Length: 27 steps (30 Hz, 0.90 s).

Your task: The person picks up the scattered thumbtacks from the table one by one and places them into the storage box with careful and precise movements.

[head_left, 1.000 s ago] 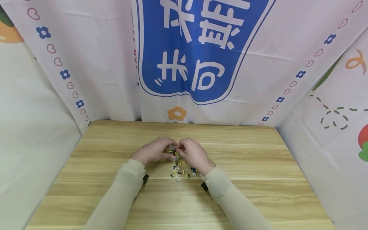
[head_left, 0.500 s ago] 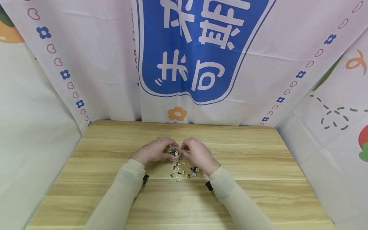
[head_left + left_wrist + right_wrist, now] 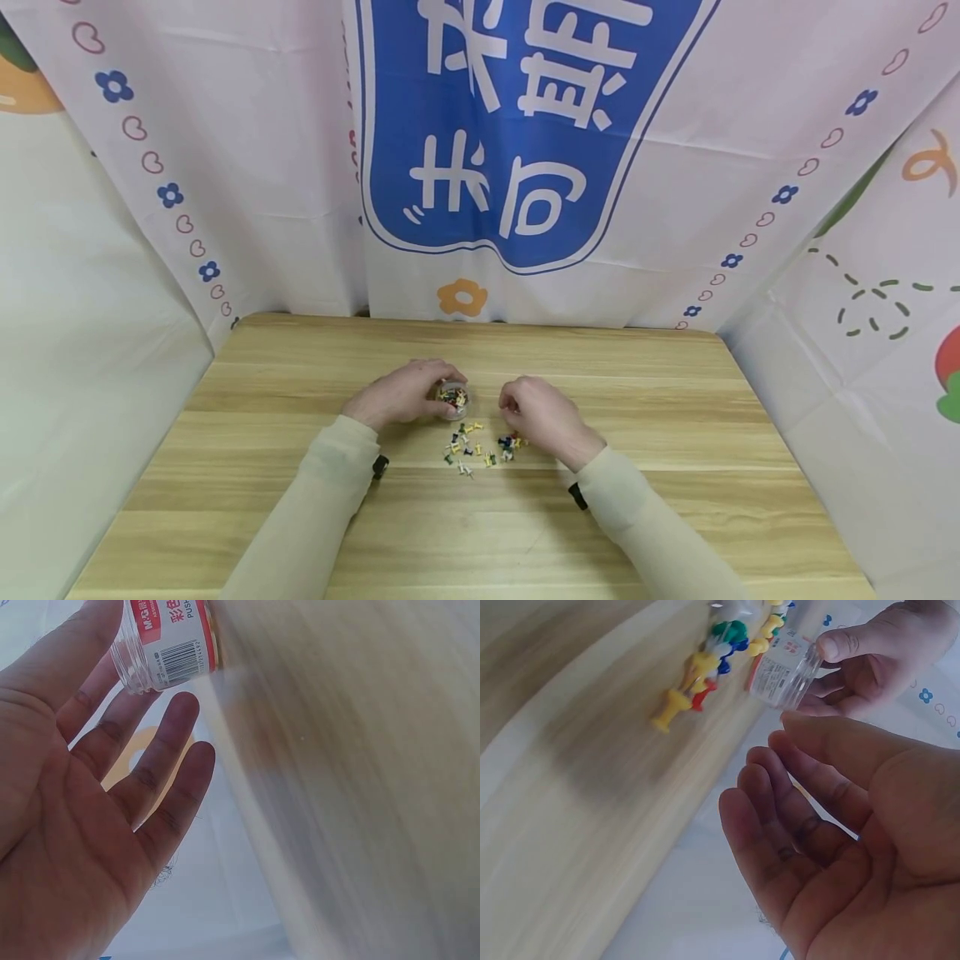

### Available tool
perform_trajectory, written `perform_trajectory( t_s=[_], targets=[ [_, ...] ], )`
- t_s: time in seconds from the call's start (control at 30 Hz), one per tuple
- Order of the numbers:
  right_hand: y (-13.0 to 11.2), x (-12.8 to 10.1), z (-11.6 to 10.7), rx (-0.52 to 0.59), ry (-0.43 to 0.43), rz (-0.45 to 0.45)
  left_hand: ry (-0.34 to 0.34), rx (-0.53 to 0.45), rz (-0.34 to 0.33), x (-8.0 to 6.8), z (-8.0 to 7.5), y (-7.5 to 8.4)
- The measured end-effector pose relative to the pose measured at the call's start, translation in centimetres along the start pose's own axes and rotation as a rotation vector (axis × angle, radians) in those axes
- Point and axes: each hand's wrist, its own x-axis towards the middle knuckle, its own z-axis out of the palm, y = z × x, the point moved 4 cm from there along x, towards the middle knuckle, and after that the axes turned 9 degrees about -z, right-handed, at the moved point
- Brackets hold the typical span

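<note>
A small clear jar (image 3: 453, 398) with coloured push pins inside stands on the wooden table (image 3: 660, 467). My left hand (image 3: 405, 393) holds it from the left, thumb and fingers round its side. The left wrist view shows the jar's red label and barcode (image 3: 169, 649) beyond my fingers (image 3: 161, 761). My right hand (image 3: 536, 412) hovers to the right of the jar, fingers loosely curled and empty, as the right wrist view shows (image 3: 832, 817). Loose push pins (image 3: 480, 446) lie scattered just in front of the jar, near my right hand; in the right wrist view they (image 3: 705, 671) lie beside the jar (image 3: 784, 671).
Printed cloth with a blue sign (image 3: 517, 125) hangs behind and along both sides of the table. Bare wood stretches to the left, right and front of the pins. Both sleeves are beige, with a dark strap at each wrist (image 3: 577, 497).
My right hand has drawn back from the jar's mouth, moving right and slightly toward me. My left hand and the jar have stayed in place.
</note>
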Motion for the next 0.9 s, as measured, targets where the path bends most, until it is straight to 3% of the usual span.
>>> perform_trajectory(
  t_s=[0.63,0.9],
  targets=[
    [0.8,-2.9,-0.2,-0.11,-0.08,-0.071,0.0,0.009,0.001,0.0,0.1,-0.1],
    [1.0,-3.2,0.4,-0.082,-0.156,-0.004,-0.002,0.005,-0.007,0.0,0.1,-0.1]
  ],
)
